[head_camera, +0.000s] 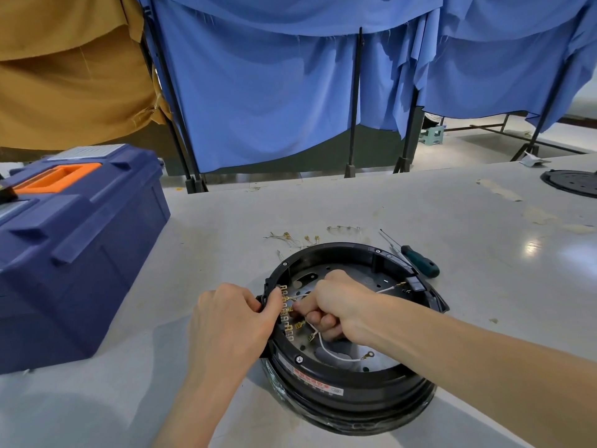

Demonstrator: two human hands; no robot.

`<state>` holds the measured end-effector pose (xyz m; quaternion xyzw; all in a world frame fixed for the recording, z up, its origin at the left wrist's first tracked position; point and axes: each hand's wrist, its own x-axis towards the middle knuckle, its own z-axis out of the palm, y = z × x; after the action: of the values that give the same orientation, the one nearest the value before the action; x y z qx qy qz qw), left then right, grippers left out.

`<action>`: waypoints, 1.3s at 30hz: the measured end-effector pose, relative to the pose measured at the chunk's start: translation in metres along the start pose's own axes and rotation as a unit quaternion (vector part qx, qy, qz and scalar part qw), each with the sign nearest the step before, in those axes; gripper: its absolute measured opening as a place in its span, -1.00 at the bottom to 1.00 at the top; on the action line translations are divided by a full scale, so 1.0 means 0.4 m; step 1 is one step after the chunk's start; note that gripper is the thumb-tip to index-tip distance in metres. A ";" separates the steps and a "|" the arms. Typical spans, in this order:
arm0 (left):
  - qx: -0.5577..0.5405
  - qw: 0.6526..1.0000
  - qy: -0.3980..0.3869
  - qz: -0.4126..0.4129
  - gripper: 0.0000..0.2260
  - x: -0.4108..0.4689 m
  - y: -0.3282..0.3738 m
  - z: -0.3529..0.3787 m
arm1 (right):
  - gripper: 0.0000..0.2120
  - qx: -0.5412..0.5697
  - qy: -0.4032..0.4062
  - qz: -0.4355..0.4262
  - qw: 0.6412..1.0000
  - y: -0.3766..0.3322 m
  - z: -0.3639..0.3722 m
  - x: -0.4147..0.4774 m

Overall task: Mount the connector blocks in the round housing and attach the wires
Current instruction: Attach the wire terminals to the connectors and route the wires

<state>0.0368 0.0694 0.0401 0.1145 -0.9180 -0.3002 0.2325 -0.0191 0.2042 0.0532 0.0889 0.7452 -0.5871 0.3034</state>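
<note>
The black round housing (339,379) was set on the grey bench (323,205). Its left rim was gripped by the left hand (235,318), the thumb laid beside the connector block (286,313) inside the wall. A brass wire terminal (290,308) was pinched at that block by the curled fingers of the right hand (336,305). A green-handled screwdriver (420,261) was laid just beyond the housing, a blue toolbox (74,253) well to the left.

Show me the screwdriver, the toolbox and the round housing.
screwdriver (421,262), head view, on its green handle.
toolbox (80,270), head view, on its blue front wall.
round housing (339,249), head view, on its far black rim.
</note>
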 end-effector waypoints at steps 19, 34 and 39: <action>0.026 1.000 -0.002 0.014 -0.51 0.002 0.001 -0.001 | -0.77 0.014 0.008 0.005 1.000 0.003 0.005 0.005; 0.019 1.000 -0.001 0.025 -0.52 0.002 0.002 0.002 | -0.73 -0.006 0.022 0.028 0.999 -0.014 0.021 -0.008; 0.011 1.000 0.000 0.028 -0.53 0.005 -0.004 0.007 | -0.76 -0.026 0.059 0.012 0.998 -0.025 0.042 -0.008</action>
<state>0.0340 0.0688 0.0379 0.0914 -0.9239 -0.2838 0.2397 -0.0153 0.1865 0.0610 0.1242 0.7760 -0.5572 0.2681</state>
